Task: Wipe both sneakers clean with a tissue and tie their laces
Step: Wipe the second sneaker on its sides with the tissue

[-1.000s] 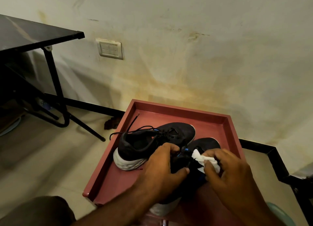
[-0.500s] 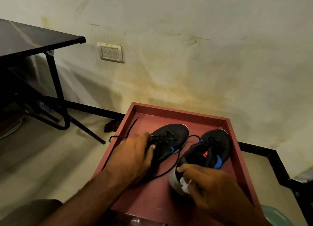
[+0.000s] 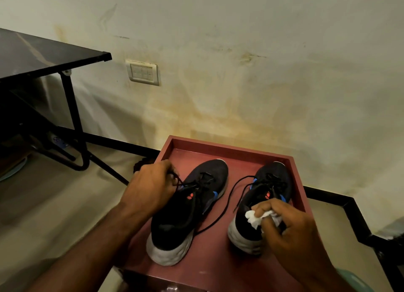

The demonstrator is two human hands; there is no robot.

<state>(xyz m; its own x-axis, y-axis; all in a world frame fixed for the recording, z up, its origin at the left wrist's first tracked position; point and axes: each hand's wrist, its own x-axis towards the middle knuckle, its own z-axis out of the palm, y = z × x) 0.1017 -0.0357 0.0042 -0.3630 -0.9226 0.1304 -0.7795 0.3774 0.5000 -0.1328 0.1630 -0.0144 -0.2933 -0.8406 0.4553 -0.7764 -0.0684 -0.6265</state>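
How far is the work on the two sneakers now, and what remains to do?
Done: both sneakers stand upright, side by side in the red tray. In hand: the left hand pinches a lace of the left sneaker; the right hand holds the tissue against the right sneaker. Left: both laces lie loose and untied. Whether wiping is finished cannot be judged.

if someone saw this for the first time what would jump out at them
Two black sneakers with white soles stand side by side in a red tray by the stained wall. The left hand pinches the left sneaker's loose lace, while the right hand presses a crumpled white tissue against the right sneaker's heel.
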